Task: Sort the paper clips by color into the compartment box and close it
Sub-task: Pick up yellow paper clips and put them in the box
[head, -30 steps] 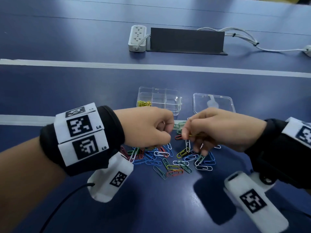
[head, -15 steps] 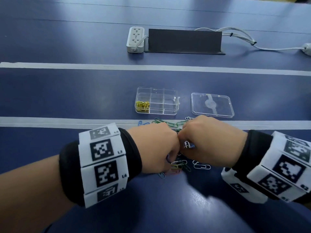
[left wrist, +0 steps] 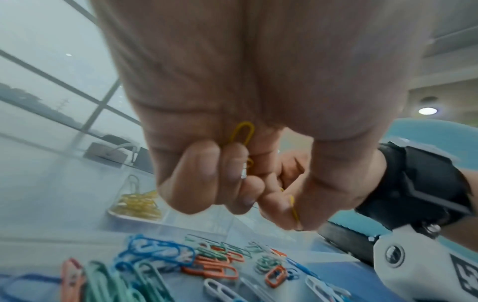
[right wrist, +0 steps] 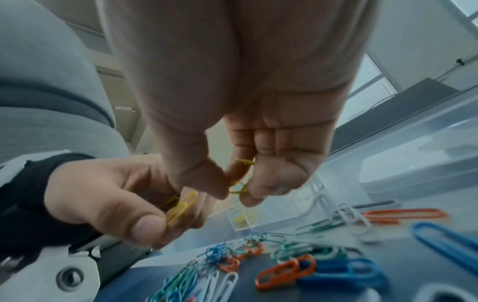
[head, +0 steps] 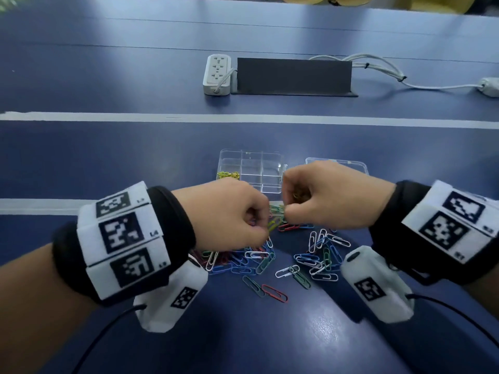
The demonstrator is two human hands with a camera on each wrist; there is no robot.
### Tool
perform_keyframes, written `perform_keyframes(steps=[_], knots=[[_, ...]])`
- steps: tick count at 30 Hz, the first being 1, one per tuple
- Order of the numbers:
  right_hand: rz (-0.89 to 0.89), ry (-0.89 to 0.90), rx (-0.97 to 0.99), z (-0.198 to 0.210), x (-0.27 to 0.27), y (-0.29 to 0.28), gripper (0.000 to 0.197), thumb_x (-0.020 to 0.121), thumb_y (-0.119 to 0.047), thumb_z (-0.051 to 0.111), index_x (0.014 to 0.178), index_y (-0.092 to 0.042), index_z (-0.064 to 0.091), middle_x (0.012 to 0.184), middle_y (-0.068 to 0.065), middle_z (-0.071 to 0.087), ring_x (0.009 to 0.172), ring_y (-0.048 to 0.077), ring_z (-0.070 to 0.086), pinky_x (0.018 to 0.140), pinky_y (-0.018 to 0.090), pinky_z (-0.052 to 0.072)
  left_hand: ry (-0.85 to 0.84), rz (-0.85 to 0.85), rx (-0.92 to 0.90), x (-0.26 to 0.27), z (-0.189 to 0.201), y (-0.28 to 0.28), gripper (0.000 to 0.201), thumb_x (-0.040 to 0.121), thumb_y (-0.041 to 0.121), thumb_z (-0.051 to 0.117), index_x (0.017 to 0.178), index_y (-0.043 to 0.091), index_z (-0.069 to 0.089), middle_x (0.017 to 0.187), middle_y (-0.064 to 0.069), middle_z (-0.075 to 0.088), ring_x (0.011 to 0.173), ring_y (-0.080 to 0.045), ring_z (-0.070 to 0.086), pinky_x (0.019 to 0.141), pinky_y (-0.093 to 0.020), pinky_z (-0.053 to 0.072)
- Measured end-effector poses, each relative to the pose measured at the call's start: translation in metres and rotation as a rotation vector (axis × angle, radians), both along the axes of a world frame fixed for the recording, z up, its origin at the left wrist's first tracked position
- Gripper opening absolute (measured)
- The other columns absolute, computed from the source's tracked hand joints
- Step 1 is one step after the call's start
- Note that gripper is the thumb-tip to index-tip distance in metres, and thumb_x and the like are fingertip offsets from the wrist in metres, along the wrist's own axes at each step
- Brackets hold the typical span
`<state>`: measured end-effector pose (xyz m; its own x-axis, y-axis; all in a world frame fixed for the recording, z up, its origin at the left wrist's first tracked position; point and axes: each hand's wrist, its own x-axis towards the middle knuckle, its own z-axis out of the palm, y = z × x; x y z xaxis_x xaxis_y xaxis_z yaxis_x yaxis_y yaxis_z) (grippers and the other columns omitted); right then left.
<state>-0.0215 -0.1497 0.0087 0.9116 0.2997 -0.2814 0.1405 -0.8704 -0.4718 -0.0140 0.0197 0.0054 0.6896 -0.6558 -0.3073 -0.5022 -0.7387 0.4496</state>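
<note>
Both hands hover just above the loose pile of paper clips [head: 272, 257], a mix of blue, green, red and white. My left hand [head: 229, 211] is curled and pinches yellow paper clips [left wrist: 241, 133], also seen as yellow clips [right wrist: 181, 208] in the right wrist view. My right hand [head: 324, 195] is curled round more yellow clips [right wrist: 240, 177]. Behind the hands stands the clear compartment box [head: 252, 168], open, with yellow clips [head: 229, 174] in its near left compartment. Its clear lid [head: 351, 164] lies to the right, partly hidden by my right hand.
A white power strip [head: 217, 74] and a dark flat stand [head: 294, 76] sit further back, with white cables [head: 391, 74] trailing right. White tape lines [head: 243, 118] cross the blue table [head: 108, 157]. Several clips [head: 270, 290] lie nearest to me.
Both hands have lifted off the pile and drawn slightly apart, each now holding yellow clips. More of the pile shows beneath them than half a second ago.
</note>
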Motion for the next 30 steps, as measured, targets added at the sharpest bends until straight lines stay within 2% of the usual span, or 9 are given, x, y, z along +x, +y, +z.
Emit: perform_keyframes(steps=[4,8,11,15,19,23,25,27,30], knots=[[-0.053,-0.001,0.079,0.001,0.023,0.014,0.013,0.075,-0.017,0.059,0.081,-0.026,0.067,0.06,-0.006,0.064,0.048,-0.002,0.051,0.06,0.022,0.046,0.041,0.127,0.033,0.012,0.006,0.01,0.008,0.078,0.028,0.059,0.073,0.024,0.054,0.064,0.008,0.054,0.055,-0.004,0.046,0.049,-0.012,0.036],[-0.08,-0.038,0.101,0.005,0.045,0.035,0.021,0.079,-0.01,0.056,0.086,-0.02,0.072,0.071,0.003,0.073,0.057,0.004,0.059,0.078,0.03,0.057,-0.067,0.244,0.079,0.038,0.007,0.022,0.006,0.079,0.025,0.058,0.076,0.024,0.053,0.071,0.01,0.052,0.067,-0.012,0.048,0.064,-0.025,0.038],[-0.107,-0.041,0.088,0.008,0.055,0.053,0.021,0.081,-0.01,0.056,0.092,-0.014,0.072,0.074,0.005,0.073,0.061,0.011,0.064,0.074,0.026,0.057,-0.129,0.334,0.1,0.056,0.005,0.025,0.006,0.08,0.021,0.059,0.077,0.023,0.054,0.068,0.012,0.049,0.071,-0.014,0.047,0.072,-0.025,0.037],[-0.15,-0.046,0.084,0.011,0.063,0.069,0.023,0.082,-0.019,0.06,0.101,-0.012,0.07,0.083,0.008,0.074,0.081,0.019,0.069,0.071,0.025,0.056,-0.101,0.385,0.084,0.068,0.004,0.022,0.008,0.08,0.022,0.064,0.075,0.021,0.058,0.066,0.009,0.051,0.062,-0.009,0.046,0.068,-0.025,0.035],[-0.209,-0.005,0.118,0.009,0.068,0.075,0.027,0.081,-0.016,0.057,0.105,-0.01,0.067,0.086,0.013,0.072,0.084,0.026,0.07,0.081,0.039,0.058,-0.047,0.418,0.076,0.071,0.006,0.017,0.005,0.08,0.022,0.067,0.079,0.018,0.063,0.067,0.003,0.058,0.058,-0.011,0.051,0.053,-0.023,0.039],[-0.214,0.017,0.117,0.013,0.066,0.072,0.032,0.083,-0.012,0.053,0.113,-0.009,0.062,0.094,0.011,0.072,0.083,0.024,0.07,0.073,0.03,0.057,0.016,0.431,0.016,0.069,0.009,0.016,0.012,0.08,0.017,0.066,0.092,0.016,0.069,0.084,-0.007,0.074,0.074,-0.02,0.069,0.069,-0.023,0.05],[-0.215,0.035,0.124,0.014,0.065,0.07,0.035,0.084,-0.01,0.052,0.118,-0.004,0.057,0.097,0.013,0.069,0.086,0.027,0.067,0.077,0.034,0.056,0.011,0.424,-0.002,0.067,0.012,0.017,0.016,0.082,0.015,0.063,0.094,0.022,0.068,0.082,-0.004,0.073,0.078,-0.017,0.069,0.072,-0.025,0.05],[-0.205,0.093,0.184,0.016,0.063,0.069,0.034,0.086,-0.009,0.05,0.118,0.002,0.056,0.094,0.014,0.064,0.083,0.028,0.062,0.083,0.041,0.057,-0.016,0.417,-0.029,0.066,0.014,0.017,0.024,0.081,0.009,0.06,0.1,0.023,0.066,0.074,0.004,0.068,0.069,-0.01,0.062,0.065,-0.022,0.047],[-0.218,0.148,0.265,0.018,0.058,0.067,0.034,0.086,-0.006,0.049,0.119,0.002,0.054,0.096,0.015,0.058,0.079,0.026,0.059,0.078,0.041,0.058,-0.044,0.41,-0.059,0.064,0.016,0.014,0.036,0.08,0.005,0.058,0.113,0.02,0.059,0.075,0.004,0.062,0.061,-0.007,0.052,0.054,-0.02,0.037]])
